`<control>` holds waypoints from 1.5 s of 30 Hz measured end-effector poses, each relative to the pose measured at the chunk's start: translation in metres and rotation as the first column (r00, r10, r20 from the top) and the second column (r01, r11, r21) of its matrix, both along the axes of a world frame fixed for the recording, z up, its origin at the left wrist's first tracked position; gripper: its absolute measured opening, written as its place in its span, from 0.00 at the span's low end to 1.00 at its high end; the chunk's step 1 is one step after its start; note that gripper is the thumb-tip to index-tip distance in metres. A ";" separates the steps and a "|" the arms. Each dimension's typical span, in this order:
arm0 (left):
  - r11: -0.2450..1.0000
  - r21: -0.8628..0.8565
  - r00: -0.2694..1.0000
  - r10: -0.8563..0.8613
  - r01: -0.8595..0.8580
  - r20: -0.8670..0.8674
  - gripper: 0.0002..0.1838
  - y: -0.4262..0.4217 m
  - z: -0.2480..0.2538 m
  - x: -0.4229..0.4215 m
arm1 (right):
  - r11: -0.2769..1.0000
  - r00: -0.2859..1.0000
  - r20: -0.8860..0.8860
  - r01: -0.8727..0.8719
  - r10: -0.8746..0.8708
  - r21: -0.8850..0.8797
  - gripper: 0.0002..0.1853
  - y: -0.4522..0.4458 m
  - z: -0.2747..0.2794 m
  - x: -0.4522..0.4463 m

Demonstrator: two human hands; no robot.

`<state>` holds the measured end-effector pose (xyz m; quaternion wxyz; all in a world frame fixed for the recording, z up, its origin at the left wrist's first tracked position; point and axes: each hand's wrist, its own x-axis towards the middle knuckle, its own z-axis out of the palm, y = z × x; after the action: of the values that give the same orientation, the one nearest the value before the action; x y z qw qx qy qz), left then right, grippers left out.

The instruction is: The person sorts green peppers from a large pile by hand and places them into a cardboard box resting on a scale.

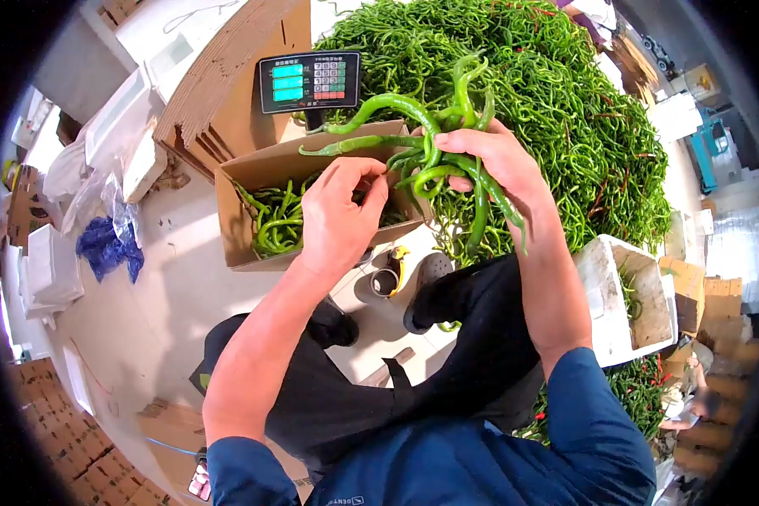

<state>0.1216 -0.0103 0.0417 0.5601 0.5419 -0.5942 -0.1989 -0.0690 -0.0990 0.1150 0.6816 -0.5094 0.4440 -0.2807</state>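
Several green chillies (pixel 431 142) gripped in right hand (pixel 499 160); left hand (pixel 339 212) half-curled over carton (pixel 266 164), grip unclear.

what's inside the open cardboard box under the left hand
Long green peppers show inside the cardboard box, most clearly at its left. The left hand hides the middle, and the upper peppers cover the bottom.

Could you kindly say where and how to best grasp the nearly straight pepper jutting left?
Probably mid-length on the straight pepper, the left hand coming from the near side: this stretch juts free, while a curved pepper arches along its far side and its other end disappears into the bunch in the right hand.
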 end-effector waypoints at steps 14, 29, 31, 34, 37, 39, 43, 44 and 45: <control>0.963 -0.267 0.929 0.075 0.026 0.362 0.08 -0.021 -0.012 -0.041 | 1.000 0.999 0.047 0.019 -0.018 -0.011 0.12 -0.007 -0.015 -0.053; 0.306 0.606 0.301 -0.947 0.734 0.113 0.15 0.029 -0.026 -0.083 | 0.994 0.939 0.329 0.103 -0.103 0.018 0.18 -0.017 -0.020 -0.112; 0.233 0.784 0.118 -0.972 0.576 0.202 0.20 0.040 -0.027 -0.089 | 0.992 0.952 0.280 0.130 -0.125 0.000 0.19 -0.014 -0.015 -0.114; 0.171 0.871 -0.117 -0.961 0.460 0.250 0.24 0.054 -0.040 -0.089 | 0.997 0.940 0.332 0.081 -0.077 0.000 0.19 -0.013 -0.012 -0.116; 0.263 0.843 -0.058 -0.943 0.469 0.327 0.23 0.052 -0.038 -0.090 | 0.992 0.951 0.289 0.123 -0.113 -0.020 0.21 -0.008 -0.007 -0.109; 0.401 0.762 0.187 -0.915 0.508 0.357 0.17 0.041 -0.029 -0.091 | 0.992 0.949 0.293 0.124 -0.112 -0.023 0.21 -0.008 -0.010 -0.108; 0.438 0.607 0.740 -0.510 0.663 -0.439 0.14 0.016 -0.023 -0.090 | 0.991 0.941 0.319 0.129 -0.112 -0.033 0.18 -0.005 -0.007 -0.102; 0.427 0.537 0.682 -0.368 0.728 -0.632 0.19 0.011 -0.014 -0.087 | 0.989 0.945 0.302 0.145 -0.126 -0.042 0.18 -0.003 -0.005 -0.099; 0.465 0.468 0.601 -0.192 0.752 -0.776 0.20 0.008 -0.009 -0.088 | 0.986 0.949 0.284 0.159 -0.138 -0.052 0.18 -0.002 -0.004 -0.096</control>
<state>0.0340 -0.0020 0.0331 0.3507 0.4203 -0.3612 -0.7549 -0.1650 -0.1012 0.1106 0.6950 -0.4546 0.3696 -0.4167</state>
